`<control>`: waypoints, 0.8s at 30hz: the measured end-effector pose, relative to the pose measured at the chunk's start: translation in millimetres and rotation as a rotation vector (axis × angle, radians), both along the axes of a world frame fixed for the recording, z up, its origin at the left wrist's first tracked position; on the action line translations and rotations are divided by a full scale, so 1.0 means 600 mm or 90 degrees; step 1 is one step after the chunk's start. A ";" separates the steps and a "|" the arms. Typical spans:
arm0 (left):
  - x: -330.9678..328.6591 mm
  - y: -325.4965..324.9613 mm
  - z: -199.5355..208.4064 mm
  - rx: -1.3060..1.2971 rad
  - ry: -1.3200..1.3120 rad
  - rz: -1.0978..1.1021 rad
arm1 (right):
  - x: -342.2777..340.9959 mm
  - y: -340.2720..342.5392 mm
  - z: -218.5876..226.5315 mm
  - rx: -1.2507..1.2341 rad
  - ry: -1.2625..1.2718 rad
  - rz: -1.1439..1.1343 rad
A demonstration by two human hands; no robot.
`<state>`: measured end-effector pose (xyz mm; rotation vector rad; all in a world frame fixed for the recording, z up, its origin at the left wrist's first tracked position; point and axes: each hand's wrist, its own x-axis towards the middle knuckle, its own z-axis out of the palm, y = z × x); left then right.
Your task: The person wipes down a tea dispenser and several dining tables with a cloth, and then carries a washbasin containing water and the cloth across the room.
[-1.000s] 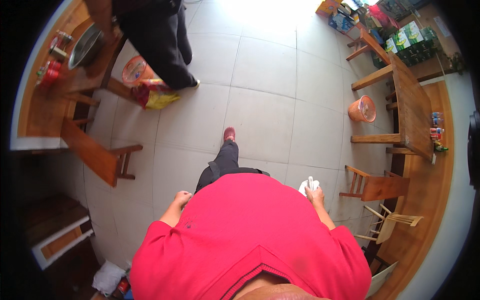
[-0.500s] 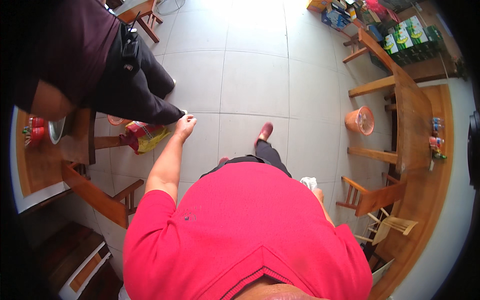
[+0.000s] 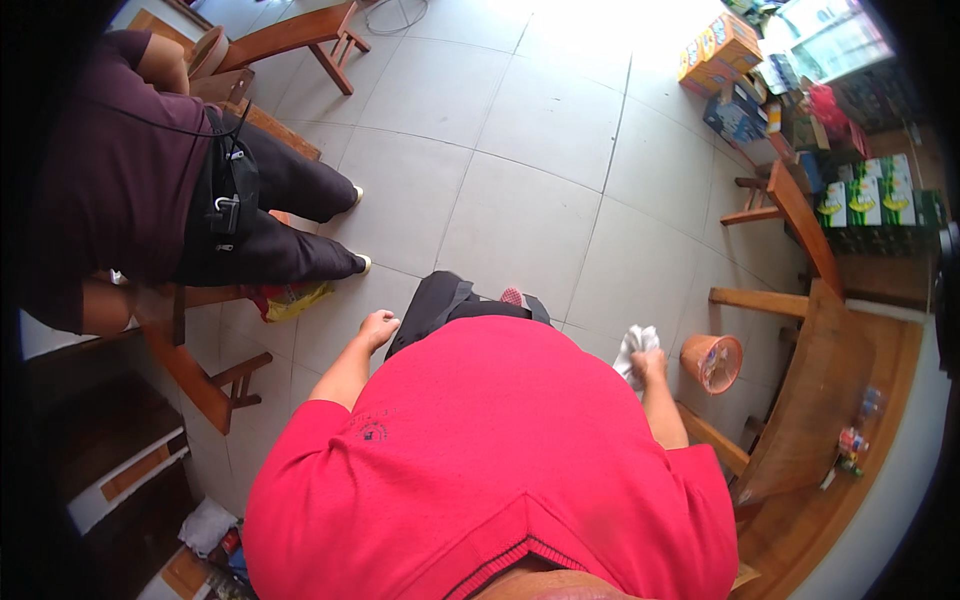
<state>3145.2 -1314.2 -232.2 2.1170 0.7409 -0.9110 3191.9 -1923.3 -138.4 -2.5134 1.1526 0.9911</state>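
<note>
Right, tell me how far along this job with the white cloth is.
In hand: the right hand grips a crumpled white cloth beside the long wooden table. The left hand hangs empty. Nothing shows as wiped yet. Small items sit on the table; the orange plastic bin stands below.

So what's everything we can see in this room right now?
white cloth: one, crumpled, in the right hand
waste bin: one, orange, on the floor by the wooden table
cardboard boxes: several, orange and blue, far right on the floor
snack bag: one, yellow, under the left table
other person: one, dark maroon top, black trousers, at left
tiled floor: pale grey
red shirt: one, worn by the person
left hand: empty, fingers curled
right hand: gripping the cloth
</note>
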 end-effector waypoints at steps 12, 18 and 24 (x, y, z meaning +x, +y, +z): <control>0.285 -0.046 -0.087 -0.063 -0.005 0.123 | 0.404 0.063 -0.001 -0.047 -0.064 -0.004; 0.515 -0.013 -0.072 -0.060 -0.029 0.083 | 0.525 0.047 0.030 -0.069 -0.040 -0.089; 0.780 0.029 -0.018 0.015 -0.154 0.145 | 0.725 0.098 0.064 -0.078 -0.010 0.020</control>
